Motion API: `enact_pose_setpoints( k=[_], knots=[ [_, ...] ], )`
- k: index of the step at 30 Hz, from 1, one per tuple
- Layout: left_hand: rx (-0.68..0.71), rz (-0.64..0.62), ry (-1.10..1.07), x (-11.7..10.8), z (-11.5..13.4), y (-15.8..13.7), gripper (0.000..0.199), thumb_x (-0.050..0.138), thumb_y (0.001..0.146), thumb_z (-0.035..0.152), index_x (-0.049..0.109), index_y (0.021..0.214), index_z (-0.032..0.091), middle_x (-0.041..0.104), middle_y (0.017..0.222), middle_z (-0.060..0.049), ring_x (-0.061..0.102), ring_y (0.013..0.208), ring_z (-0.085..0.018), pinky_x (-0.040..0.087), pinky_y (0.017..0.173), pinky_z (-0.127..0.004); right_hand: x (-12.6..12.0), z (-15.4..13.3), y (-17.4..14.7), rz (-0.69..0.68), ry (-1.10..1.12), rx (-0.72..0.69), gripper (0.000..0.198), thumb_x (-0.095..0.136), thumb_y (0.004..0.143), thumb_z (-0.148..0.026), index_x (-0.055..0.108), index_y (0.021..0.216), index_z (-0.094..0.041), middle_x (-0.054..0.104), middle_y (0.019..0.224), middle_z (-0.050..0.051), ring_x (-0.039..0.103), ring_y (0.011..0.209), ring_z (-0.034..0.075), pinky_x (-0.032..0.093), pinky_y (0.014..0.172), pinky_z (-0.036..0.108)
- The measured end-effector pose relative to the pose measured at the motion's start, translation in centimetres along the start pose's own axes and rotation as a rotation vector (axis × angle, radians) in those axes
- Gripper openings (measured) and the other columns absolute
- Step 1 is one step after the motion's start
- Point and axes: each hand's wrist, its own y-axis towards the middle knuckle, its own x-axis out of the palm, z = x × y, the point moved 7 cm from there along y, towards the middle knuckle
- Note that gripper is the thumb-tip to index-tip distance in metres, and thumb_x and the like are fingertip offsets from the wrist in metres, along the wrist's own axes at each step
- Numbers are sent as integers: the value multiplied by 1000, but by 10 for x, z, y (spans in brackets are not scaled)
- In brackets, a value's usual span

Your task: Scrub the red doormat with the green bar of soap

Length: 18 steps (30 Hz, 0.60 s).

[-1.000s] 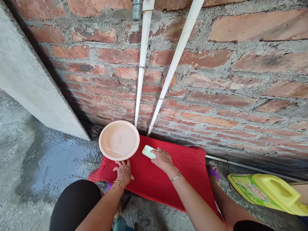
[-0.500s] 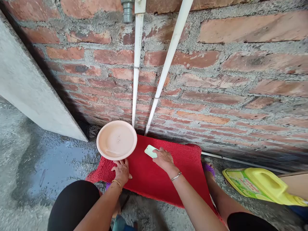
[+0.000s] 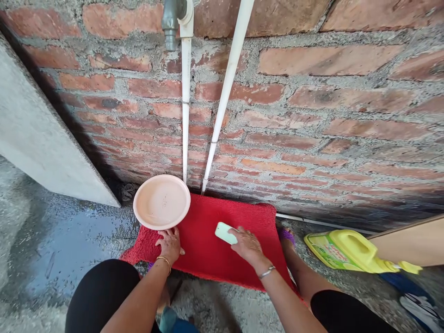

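A red mat [image 3: 215,259] with shaggy edges lies spread out in front of me, between my legs. My right hand [image 3: 247,245] is closed around a pale green scrub brush [image 3: 225,233] with a hole at its end, held on the mat's right half; its underside is hidden. On the left part of the mat, my left hand [image 3: 169,245] rests with fingers spread, holding nothing. Its fingertips lie at the near rim of a pale pink basin [image 3: 140,217], which sits at the mat's far left corner with small dark specks inside.
Behind stands a brick wall [image 3: 298,101] with two white pipes [image 3: 225,97] and a grey tap [image 3: 169,27]. A concrete slab [image 3: 52,125] leans at left over wet floor [image 3: 76,245]. At right lies a yellow detergent jug [image 3: 340,249] near a cardboard piece [image 3: 412,240].
The view has shifted, showing more of the tap and the jug's cap. My right hand has moved the scrub brush slightly right and nearer to me on the mat. My left hand stays by the basin.
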Motion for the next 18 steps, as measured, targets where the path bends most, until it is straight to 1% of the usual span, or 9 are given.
enact_pose_setpoints(
  k=[2, 3, 5, 7, 11, 13, 15, 16, 18],
  knots=[
    [1, -2, 1, 0, 0, 0, 106, 86, 63, 54, 40, 154, 24, 54, 140, -31, 50, 127, -55, 59, 67, -58, -8, 30, -9, 11, -20, 99, 52, 58, 81, -15, 66, 130, -29, 62, 128, 10, 60, 114, 26, 39, 98, 35],
    [2, 3, 4, -1, 0, 0, 106, 86, 63, 54, 40, 154, 24, 54, 140, -31, 50, 127, -55, 59, 67, -57, -11, 37, -12, 21, -16, 130, 51, 58, 82, -17, 66, 131, -28, 62, 127, 10, 60, 113, 26, 40, 97, 34],
    [5, 19, 12, -3, -1, -2, 104, 86, 64, 53, 41, 153, 24, 55, 139, -31, 51, 125, -54, 59, 66, -56, -16, 31, -13, 51, 20, 135, 49, 60, 83, -22, 66, 131, -28, 62, 125, 9, 60, 111, 25, 40, 96, 33],
    [9, 34, 20, -5, -1, -3, 101, 85, 65, 52, 43, 152, 23, 55, 138, -31, 52, 124, -54, 59, 65, -54, -17, 4, -7, 72, 76, 70, 48, 62, 82, -25, 66, 129, -29, 62, 124, 7, 59, 109, 24, 40, 96, 31],
    [12, 57, 50, -4, -1, -4, 98, 83, 67, 52, 45, 151, 22, 57, 136, -31, 53, 122, -53, 59, 65, -54, -12, -66, 18, 63, 140, -112, 49, 64, 79, -22, 65, 129, -28, 60, 126, 8, 58, 110, 25, 39, 96, 32],
    [15, 80, 66, -4, 0, -5, 98, 82, 67, 54, 45, 151, 21, 58, 134, -31, 54, 121, -53, 59, 66, -57, -9, -83, 31, 51, 144, -153, 51, 64, 78, -19, 65, 128, -29, 61, 126, 7, 58, 112, 24, 39, 95, 31],
    [19, 93, 72, -3, 0, -5, 98, 82, 67, 55, 45, 151, 21, 58, 133, -31, 54, 120, -54, 58, 67, -59, -6, -82, 39, 34, 141, -164, 53, 64, 77, -16, 65, 128, -30, 62, 125, 6, 58, 113, 23, 39, 95, 30],
    [18, 92, 73, -3, 0, -5, 97, 82, 68, 54, 45, 151, 20, 58, 133, -31, 54, 120, -54, 58, 68, -60, -5, -73, 41, 25, 138, -161, 53, 64, 77, -16, 65, 128, -30, 62, 126, 6, 58, 114, 23, 39, 96, 31],
    [18, 84, 74, -1, 1, -4, 96, 82, 69, 53, 44, 152, 20, 57, 133, -32, 54, 121, -54, 59, 68, -60, -2, -40, 41, 8, 128, -123, 54, 65, 78, -19, 64, 130, -31, 61, 128, 6, 58, 115, 24, 39, 97, 32]
  ],
)
